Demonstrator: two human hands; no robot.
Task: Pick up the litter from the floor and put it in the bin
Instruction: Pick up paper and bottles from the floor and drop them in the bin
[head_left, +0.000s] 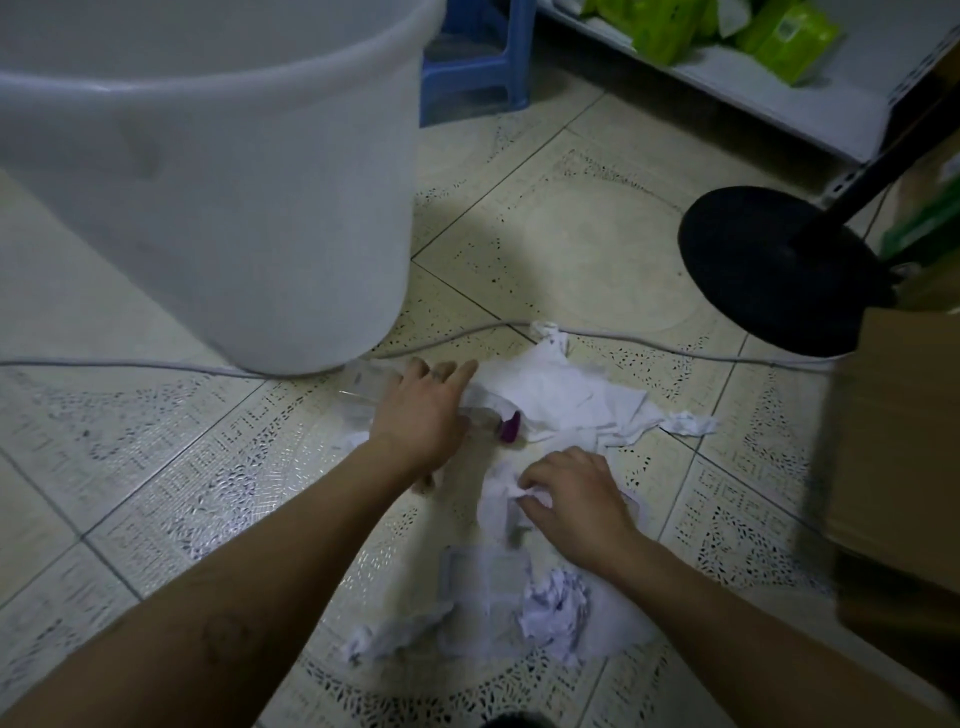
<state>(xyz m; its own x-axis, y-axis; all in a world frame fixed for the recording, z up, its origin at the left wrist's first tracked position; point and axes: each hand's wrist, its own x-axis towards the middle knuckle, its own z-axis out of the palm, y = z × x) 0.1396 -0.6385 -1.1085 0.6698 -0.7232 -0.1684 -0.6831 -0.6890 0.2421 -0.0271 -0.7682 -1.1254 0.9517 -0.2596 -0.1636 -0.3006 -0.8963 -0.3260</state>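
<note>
Far left stands the bin (208, 182), a tall pale plastic tub set on the tiled floor (156, 493). A thin grey cable (130, 364) runs across the tiles from the left edge, passes the near foot of the bin and carries on to the right. Behind the bin, a blue stool (478, 62) shows in part.

Just right of the bin's base lies a clear bottle (374, 379) on its side, its purple cap (511, 426) pointing right. The left hand (421, 415) lies palm down across this bottle, fingers stretched towards the far side. Whether it grips the bottle I cannot tell, as the thumb is hidden.

Touching the bottle on its right is a big white paper sheet (561, 395), spread flat with a torn strip trailing to the right. Nearer the person, the right hand (576, 499) has its fingers curled and pinches a white tissue (498, 504) that still rests on the floor. Nearer still lie a clear wrapper (478, 571) and, just beside it, a crumpled paper ball (556, 608). All this litter sits on the tiles, outside the bin.

Far right, a shelf (675, 78) carries green packs (779, 31). A black round stand base (779, 270) sits on the floor below it, and a brown cardboard box (898, 467) fills the right edge.
</note>
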